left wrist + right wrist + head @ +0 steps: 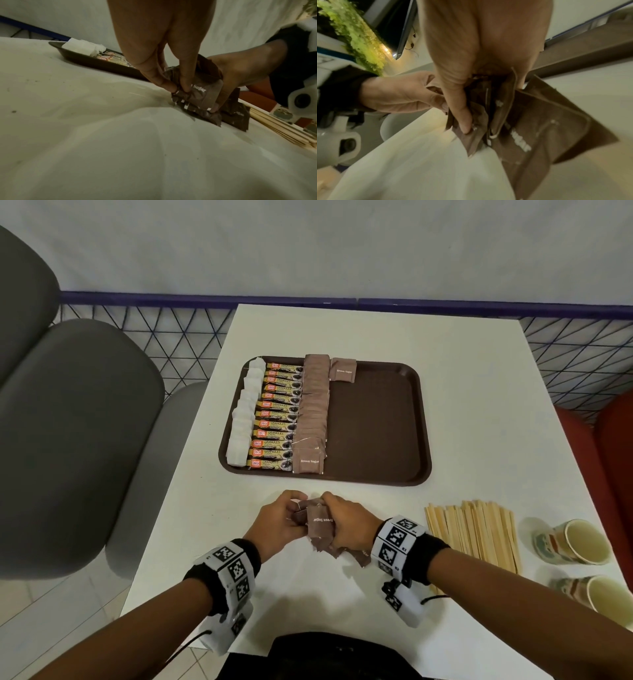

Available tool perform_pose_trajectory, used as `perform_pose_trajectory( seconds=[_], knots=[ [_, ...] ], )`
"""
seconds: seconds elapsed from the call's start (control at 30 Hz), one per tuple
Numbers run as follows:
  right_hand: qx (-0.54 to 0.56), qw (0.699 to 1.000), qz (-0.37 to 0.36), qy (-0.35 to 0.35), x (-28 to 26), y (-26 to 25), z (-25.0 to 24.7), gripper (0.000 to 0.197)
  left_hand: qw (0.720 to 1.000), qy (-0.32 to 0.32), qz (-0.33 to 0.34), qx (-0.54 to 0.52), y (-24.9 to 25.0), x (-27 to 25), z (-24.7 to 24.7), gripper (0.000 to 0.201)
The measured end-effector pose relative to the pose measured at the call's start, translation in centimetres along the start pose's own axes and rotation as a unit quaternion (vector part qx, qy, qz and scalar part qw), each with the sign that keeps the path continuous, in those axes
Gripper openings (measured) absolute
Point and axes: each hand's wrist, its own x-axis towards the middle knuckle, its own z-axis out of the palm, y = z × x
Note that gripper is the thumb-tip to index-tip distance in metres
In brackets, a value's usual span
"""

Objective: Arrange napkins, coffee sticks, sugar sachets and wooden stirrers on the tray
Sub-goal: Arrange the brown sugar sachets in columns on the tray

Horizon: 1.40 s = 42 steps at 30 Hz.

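Observation:
A dark brown tray point(376, 422) lies mid-table with a column of white napkins point(241, 419), a column of coffee sticks point(275, 419) and a column of brown sugar sachets point(313, 412); one more sachet point(343, 369) lies at its far edge. In front of the tray both hands grip one bunch of brown sugar sachets point(320, 522) point(204, 94) point(522, 128) standing on the table. My left hand point(279, 520) pinches its left side, my right hand point(344, 518) its right. Wooden stirrers point(476, 532) lie to the right.
Two paper cups point(579, 542) lie on their sides at the table's right edge, past the stirrers. A grey chair point(68, 422) stands to the left of the white table point(479, 405). A mesh railing point(154, 330) runs behind. The tray's right half is bare.

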Motion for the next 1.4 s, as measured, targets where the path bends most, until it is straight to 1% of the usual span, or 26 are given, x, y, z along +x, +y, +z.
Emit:
perform_pose_trajectory(
  seconds=[0.1, 0.17, 0.23, 0.27, 0.33, 0.4, 0.43, 0.47, 0.53, 0.6, 0.63, 0.7, 0.77, 0.87, 0.93, 1.0, 1.07, 1.13, 1.23, 1.3, 1.4],
  knots=[
    [0.060, 0.998, 0.012, -0.007, -0.1, 0.5, -0.7, 0.069, 0.999, 0.007, -0.004, -0.033, 0.1, 0.0, -0.5, 0.046],
    [0.122, 0.992, 0.031, -0.011, -0.2, 1.0, -1.4, 0.066, 0.998, 0.026, 0.007, -0.057, 0.5, 0.3, -1.1, 0.033],
    [0.202, 0.978, 0.043, -0.011, -0.4, 1.5, -2.1, 0.061, 0.993, 0.048, -0.009, -0.112, 0.9, 0.8, -1.7, 0.022],
    [0.233, 0.971, 0.044, -0.014, -0.5, 1.6, -2.5, 0.060, 0.989, 0.049, -0.029, -0.136, 1.1, 1.1, -1.9, 0.023],
    [0.259, 0.965, 0.038, -0.015, -0.4, 1.4, -3.0, 0.060, 0.985, 0.029, -0.062, -0.160, 1.6, 1.5, -1.9, 0.040],
    [0.268, 0.963, 0.027, -0.018, 0.0, 1.0, -3.3, 0.061, 0.982, -0.012, -0.067, -0.176, 2.4, 1.7, -1.5, 0.061],
    [0.275, 0.961, 0.019, -0.022, 0.1, 0.7, -3.5, 0.062, 0.980, -0.029, -0.058, -0.186, 2.8, 1.7, -1.1, 0.066],
    [0.286, 0.958, 0.012, -0.025, 0.2, 0.3, -3.7, 0.063, 0.978, -0.042, -0.053, -0.200, 3.3, 1.7, -0.7, 0.067],
    [0.305, 0.951, -0.003, -0.038, 0.4, -0.2, -4.1, 0.065, 0.966, -0.065, -0.061, -0.240, 4.2, 1.8, -0.2, 0.066],
    [0.301, 0.952, -0.017, -0.046, 0.5, -0.8, -4.3, 0.068, 0.945, -0.089, -0.074, -0.305, 4.9, 2.0, -0.2, 0.066],
    [0.289, 0.956, -0.019, -0.045, 0.6, -1.1, -4.3, 0.071, 0.932, -0.097, -0.080, -0.339, 5.4, 1.9, -0.3, 0.062],
    [0.251, 0.967, -0.034, -0.032, 0.7, -1.7, -4.1, 0.090, 0.913, -0.106, -0.093, -0.383, 5.8, 1.7, -0.3, 0.055],
    [0.200, 0.978, -0.049, -0.012, 0.9, -1.9, -3.8, 0.097, 0.906, -0.113, -0.095, -0.396, 5.8, 1.6, -0.5, 0.050],
    [0.136, 0.989, -0.051, 0.022, 1.0, -2.0, -3.3, 0.095, 0.904, -0.129, -0.106, -0.394, 5.3, 1.7, -0.9, 0.047],
    [0.118, 0.991, -0.049, 0.031, 1.0, -2.2, -3.0, 0.092, 0.899, -0.140, -0.119, -0.397, 5.2, 1.7, -1.1, 0.042],
    [0.091, 0.994, -0.042, 0.033, 1.0, -2.5, -3.1, 0.092, 0.897, -0.151, -0.127, -0.397, 5.1, 1.6, -1.4, 0.030],
    [0.069, 0.997, -0.031, 0.029, 1.1, -2.7, -3.3, 0.099, 0.900, -0.155, -0.130, -0.386, 4.9, 1.7, -1.5, 0.029],
    [0.052, 0.998, -0.025, 0.030, 1.2, -2.6, -3.4, 0.107, 0.903, -0.139, -0.136, -0.384, 4.8, 1.9, -1.5, 0.031],
    [0.045, 0.998, -0.025, 0.045, 1.3, -2.5, -3.3, 0.111, 0.900, -0.098, -0.144, -0.400, 4.6, 2.2, -1.5, 0.028],
    [0.070, 0.995, -0.036, 0.067, 1.1, -2.3, -3.2, 0.111, 0.890, -0.071, -0.147, -0.426, 4.4, 2.3, -1.6, 0.028],
    [0.129, 0.987, -0.044, 0.089, 0.7, -1.5, -3.1, 0.104, 0.875, -0.041, -0.142, -0.461, 4.0, 2.3, -2.0, 0.031]
  ],
)
